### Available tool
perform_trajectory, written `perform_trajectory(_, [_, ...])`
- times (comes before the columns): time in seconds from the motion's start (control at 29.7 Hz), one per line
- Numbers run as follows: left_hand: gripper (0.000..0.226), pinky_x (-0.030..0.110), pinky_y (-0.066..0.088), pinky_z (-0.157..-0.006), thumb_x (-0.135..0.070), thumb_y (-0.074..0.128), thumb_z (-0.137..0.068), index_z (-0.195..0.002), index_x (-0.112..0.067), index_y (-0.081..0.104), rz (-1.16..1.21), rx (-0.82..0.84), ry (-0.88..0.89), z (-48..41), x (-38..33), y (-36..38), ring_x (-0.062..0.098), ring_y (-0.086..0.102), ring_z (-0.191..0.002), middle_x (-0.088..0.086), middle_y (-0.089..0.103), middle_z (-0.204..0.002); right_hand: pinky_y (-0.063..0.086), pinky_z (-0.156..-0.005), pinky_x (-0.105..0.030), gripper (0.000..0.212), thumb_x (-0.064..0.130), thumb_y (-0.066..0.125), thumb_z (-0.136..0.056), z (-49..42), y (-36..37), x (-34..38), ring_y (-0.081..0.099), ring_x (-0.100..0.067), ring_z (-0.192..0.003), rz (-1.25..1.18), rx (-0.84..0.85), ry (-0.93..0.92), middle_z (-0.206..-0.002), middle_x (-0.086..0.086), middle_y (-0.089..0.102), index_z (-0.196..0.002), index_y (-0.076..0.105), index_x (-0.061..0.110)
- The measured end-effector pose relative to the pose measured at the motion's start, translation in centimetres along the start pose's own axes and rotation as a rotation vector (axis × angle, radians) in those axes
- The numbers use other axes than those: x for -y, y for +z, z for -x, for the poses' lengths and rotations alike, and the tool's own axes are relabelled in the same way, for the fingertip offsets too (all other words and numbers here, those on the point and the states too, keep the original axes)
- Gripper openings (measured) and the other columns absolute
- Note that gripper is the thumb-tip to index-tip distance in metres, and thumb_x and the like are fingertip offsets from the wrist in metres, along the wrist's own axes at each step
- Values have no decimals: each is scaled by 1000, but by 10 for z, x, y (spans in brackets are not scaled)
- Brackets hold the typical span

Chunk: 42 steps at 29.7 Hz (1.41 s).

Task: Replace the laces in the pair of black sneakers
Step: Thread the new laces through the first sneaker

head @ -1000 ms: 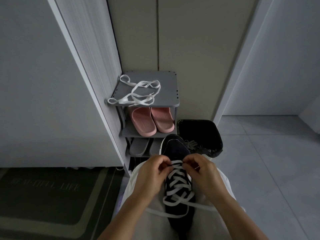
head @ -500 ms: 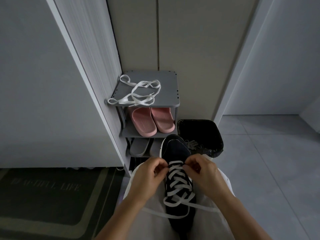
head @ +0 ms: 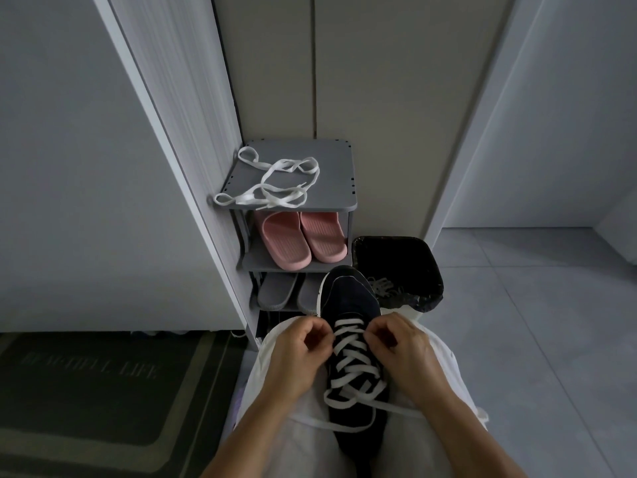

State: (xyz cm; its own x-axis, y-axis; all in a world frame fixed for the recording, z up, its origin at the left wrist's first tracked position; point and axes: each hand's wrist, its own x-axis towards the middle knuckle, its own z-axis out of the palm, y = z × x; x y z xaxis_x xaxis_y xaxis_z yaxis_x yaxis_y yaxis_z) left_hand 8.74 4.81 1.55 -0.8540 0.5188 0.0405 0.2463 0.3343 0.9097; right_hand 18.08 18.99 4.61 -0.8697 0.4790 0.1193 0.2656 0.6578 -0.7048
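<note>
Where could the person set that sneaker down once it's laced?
The right half of the rack's top, beside the loose lace, is bare; so are the floor tiles right of the bin. Lower shelves are crowded with pink slippers and grey slippers.

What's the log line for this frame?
sneaker on lap | left hand pinches lace | right hand pinches lace | spare lace on rack
</note>
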Motion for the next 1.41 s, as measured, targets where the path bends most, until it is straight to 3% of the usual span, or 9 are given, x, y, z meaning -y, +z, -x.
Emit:
perform_trajectory(0.27, [7, 12, 45, -62, -10, 66, -83, -81, -16, 63, -99, -40, 123, 17, 3, 9, 4, 59, -73, -11, 62, -74, 31, -66, 3, 9, 21, 62, -88, 11, -6, 7, 36, 30, -86, 56, 52, -22, -75, 20, 45, -90, 64, 12])
perform_trajectory(0.57, [2, 15, 47, -65, -20, 67, -82, -81, -20, 66, -79, 43, 138, 34, 9, -3, 6, 62, -74, -10, 63, -77, 38, -69, -7, 8, 44, 67, -78, 20, -15, -17, 47, 13, -92, 107, 213, -35, -74, 20, 57, -81, 60, 44])
perform_trajectory(0.71, [5, 10, 43, -62, -11, 71, -79, -79, -15, 67, -122, 69, 100, 29, 3, 2, 1, 60, -71, -13, 61, -74, 33, -72, 0, 2, 27, 68, -82, 19, -13, -17, 43, 18, -92, 48, 235, -54, -73, 16, 57, -82, 66, 27])
perform_trajectory(0.77, [11, 9, 43, -62, -7, 68, -81, -76, -17, 65, -94, 93, 69, 28, 1, 1, -1, 59, -70, -12, 60, -73, 35, -71, 0, 12, 24, 68, -83, 21, -14, -17, 48, 14, -87, -6, 224, -52, -89, 25, 58, -75, 63, 31])
perform_trajectory(0.87, [20, 10, 45, -63, -3, 65, -83, -74, -21, 61, 21, 110, -1, 30, 0, -2, -1, 60, -69, -6, 63, -74, 39, -67, -3, 14, 19, 67, -84, 24, -13, -15, 53, 11, -78, -111, 236, 10, -72, 9, 63, -75, 63, 28])
perform_trajectory(1.01, [16, 10, 44, -67, -1, 62, -85, -82, -17, 63, 35, 109, 24, 36, 4, -9, 0, 60, -75, -5, 64, -79, 44, -66, -13, 17, 28, 65, -84, 27, -10, -28, 55, 0, -79, -53, 118, -11, -75, 14, 61, -72, 60, 38])
perform_trajectory(1.14, [12, 14, 40, -83, -36, 64, -76, -87, -32, 60, -182, 213, 180, 43, 18, -16, -1, 56, -90, -16, 60, -89, 42, -63, -11, 28, 10, 70, -79, 37, -16, -36, 54, 0, -69, -151, 289, 3, -76, 12, 60, -79, 58, 35])
perform_trajectory(1.21, [21, 16, 34, -85, -49, 57, -74, -89, -35, 57, -328, 172, 243, 45, 22, -11, -9, 49, -92, -25, 54, -83, 40, -63, -8, 30, 6, 73, -77, 39, -13, -36, 54, 0, -72, -131, 251, -63, -77, 12, 59, -78, 58, 32])
perform_trajectory(1.41, [23, 16, 34, -79, -49, 49, -76, -93, -35, 50, -350, 102, 309, 43, 20, -4, -12, 49, -84, -30, 52, -73, 41, -63, -5, 21, 15, 72, -77, 42, -1, -44, 56, 0, -69, -74, 110, -188, -78, 16, 56, -76, 61, 33])
